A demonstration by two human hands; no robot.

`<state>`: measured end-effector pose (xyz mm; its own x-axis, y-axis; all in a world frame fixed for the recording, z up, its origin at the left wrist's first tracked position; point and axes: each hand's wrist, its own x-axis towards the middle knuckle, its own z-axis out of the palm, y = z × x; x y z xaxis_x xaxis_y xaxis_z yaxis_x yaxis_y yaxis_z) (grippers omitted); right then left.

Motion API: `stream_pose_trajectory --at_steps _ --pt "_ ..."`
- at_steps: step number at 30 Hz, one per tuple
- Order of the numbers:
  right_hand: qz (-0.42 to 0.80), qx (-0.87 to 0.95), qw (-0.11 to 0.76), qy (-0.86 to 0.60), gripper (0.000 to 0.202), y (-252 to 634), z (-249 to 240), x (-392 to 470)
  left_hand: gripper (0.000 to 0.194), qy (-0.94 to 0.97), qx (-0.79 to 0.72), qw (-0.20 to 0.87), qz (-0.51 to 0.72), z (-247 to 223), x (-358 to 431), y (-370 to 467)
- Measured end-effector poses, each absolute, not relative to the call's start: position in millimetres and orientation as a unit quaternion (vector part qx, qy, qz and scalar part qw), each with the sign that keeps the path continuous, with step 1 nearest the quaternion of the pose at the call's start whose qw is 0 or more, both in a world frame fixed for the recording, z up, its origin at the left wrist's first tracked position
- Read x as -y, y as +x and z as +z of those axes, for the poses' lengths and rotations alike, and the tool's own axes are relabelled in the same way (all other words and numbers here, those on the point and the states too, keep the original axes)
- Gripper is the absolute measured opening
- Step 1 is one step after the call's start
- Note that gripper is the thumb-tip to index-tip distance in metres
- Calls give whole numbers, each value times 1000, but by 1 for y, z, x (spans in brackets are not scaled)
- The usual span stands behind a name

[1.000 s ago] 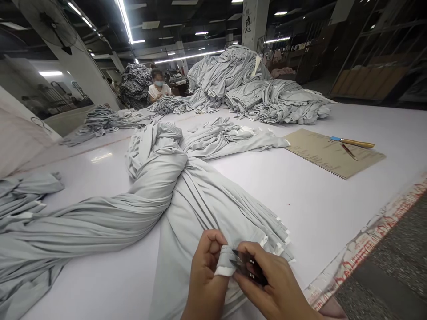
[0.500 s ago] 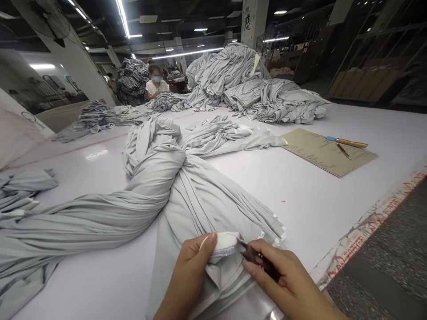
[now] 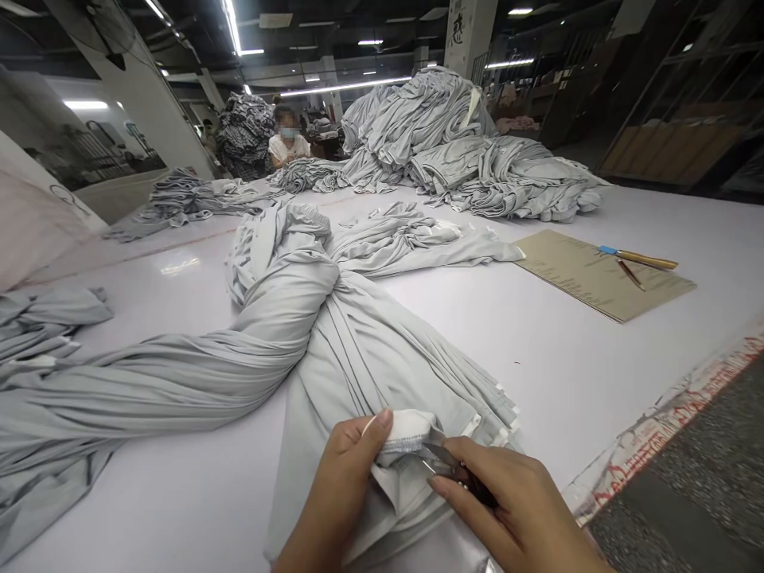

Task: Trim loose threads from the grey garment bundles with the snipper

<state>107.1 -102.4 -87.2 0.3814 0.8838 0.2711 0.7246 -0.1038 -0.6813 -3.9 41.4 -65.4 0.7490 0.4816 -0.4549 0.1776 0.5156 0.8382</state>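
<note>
Between thumb and fingers, my left hand [image 3: 349, 473] pinches the white, stitched edge [image 3: 411, 424] of a light grey garment piece [image 3: 397, 485]. My right hand [image 3: 501, 497] is closed around small dark-handled thread snips [image 3: 447, 461]. Their blades are parted and point left, at the stitched seam just right of my left thumb. Under both hands fans out a bundle of grey fabric pieces [image 3: 382, 342], bunched together at its far end. My right palm hides part of the snips' handle.
A twisted grey cloth roll [image 3: 227, 374] stretches left over the white table [image 3: 179, 509]. A brown cardboard sheet [image 3: 573, 270] bears a wooden-handled tool [image 3: 645, 257] and a pen-like stick [image 3: 631, 274]. Large grey garment heaps [image 3: 430, 119] stand behind. A masked person [image 3: 289, 147] sits at the far side.
The snips' blades have opened wider and sit at the seam edge. My left hand keeps its pinch on the white edge. The whole view has shifted slightly.
</note>
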Motion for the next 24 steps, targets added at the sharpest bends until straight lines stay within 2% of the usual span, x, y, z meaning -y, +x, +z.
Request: stream_pose_trajectory --at_steps 7,14,18,24 --pt "3 574 376 -727 21 100 -88 93 41 481 -330 805 111 -66 -40 -4" --pt "121 544 421 -716 24 105 -90 99 32 393 -338 848 114 -64 -44 -4" --pt "137 519 416 -734 26 108 -97 98 25 329 -347 868 133 -64 -47 -2" --pt "121 521 441 -721 18 106 -99 88 19 278 -348 884 143 -67 -52 -2"
